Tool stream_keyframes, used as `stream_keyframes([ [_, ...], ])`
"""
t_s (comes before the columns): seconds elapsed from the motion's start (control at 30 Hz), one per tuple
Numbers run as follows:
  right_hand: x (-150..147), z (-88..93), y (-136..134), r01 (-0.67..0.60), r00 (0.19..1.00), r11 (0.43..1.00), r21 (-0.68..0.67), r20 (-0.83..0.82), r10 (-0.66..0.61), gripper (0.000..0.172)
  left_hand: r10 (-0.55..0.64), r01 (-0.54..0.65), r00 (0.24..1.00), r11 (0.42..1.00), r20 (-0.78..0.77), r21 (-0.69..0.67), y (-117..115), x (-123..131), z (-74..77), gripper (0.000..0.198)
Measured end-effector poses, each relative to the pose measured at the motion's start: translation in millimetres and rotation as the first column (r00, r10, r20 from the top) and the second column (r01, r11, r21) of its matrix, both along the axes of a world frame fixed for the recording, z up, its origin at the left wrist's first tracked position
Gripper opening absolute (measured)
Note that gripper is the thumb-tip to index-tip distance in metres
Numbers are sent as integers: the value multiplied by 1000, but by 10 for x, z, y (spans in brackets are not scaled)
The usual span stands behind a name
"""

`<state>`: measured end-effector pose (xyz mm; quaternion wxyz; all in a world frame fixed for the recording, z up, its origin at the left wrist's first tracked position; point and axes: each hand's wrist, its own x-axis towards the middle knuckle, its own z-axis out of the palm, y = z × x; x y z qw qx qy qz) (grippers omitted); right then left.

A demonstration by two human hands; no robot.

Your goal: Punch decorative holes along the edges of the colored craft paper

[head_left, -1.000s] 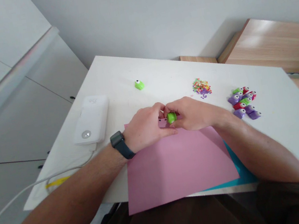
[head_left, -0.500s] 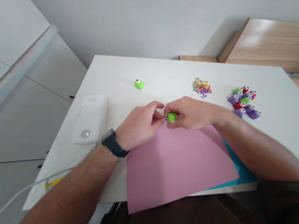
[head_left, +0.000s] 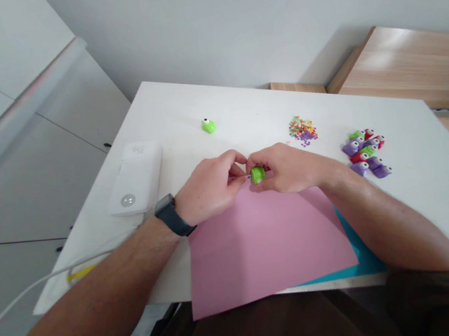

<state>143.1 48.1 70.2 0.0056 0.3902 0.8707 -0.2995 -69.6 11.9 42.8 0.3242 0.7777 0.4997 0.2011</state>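
My right hand is closed around a small green craft punch at the far edge of a pink sheet of paper. Just left of the punch, thumb and forefinger of my left hand pinch that same edge. Tiny dark marks show on the paper between the hands, too small to make out. The near edge of the pink sheet hangs over the table's front. Under its right side lies a teal sheet. The punch's slot is hidden by my fingers.
Beyond the hands stands another green punch. A pile of coloured paper bits lies behind my right hand, with several purple, red and green punches farther right. A white box-shaped device and a cable are at left.
Almost nothing differs. Both hands stay at the paper's far edge, with the green punch in the same place; the view has shifted very slightly.
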Motion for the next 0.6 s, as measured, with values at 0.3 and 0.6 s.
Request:
stream_keyframes([
  [0.3, -7, 27, -17, -2, 1000, 1000, 1, -1, 2, 18, 7, -7, 1000, 1000, 6, -2, -10, 9, 20, 30],
  [0.6, -23, -4, -15, -32, 999, 999, 43, 14, 31, 19, -40, 41, 999, 999, -34, 31, -35, 1, 40, 39],
])
